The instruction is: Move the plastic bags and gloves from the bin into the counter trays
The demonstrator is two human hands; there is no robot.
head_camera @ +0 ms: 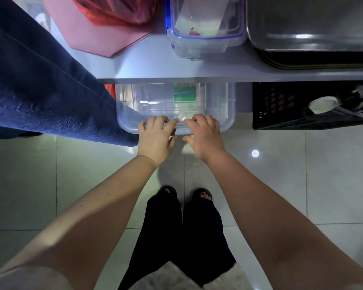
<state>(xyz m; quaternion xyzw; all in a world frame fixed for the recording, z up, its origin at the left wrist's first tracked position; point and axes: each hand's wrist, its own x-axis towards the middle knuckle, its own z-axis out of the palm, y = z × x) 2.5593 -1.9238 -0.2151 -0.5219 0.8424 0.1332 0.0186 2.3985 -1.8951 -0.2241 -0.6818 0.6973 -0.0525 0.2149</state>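
A clear plastic bin (222, 114) stands on the floor, half under the counter edge. Inside it lie a green-and-white packet (184, 93) and clear plastic bags (180, 117), hard to make out. My left hand (155, 136) and my right hand (204, 136) both curl over the bin's near rim, fingers hooked inside and thumbs on the outer wall. On the counter above stands a clear container with blue clips (205, 28) holding white items, and a red plastic bag (117, 11) lies on a pink tray (96, 38).
A dark blue cloth (40, 91) hangs over the counter's left side and touches the bin's left end. A steel tray (310, 24) sits at the counter's right. A black crate (302, 107) stands under the counter, right of the bin. My feet stand on pale floor tiles (302, 174).
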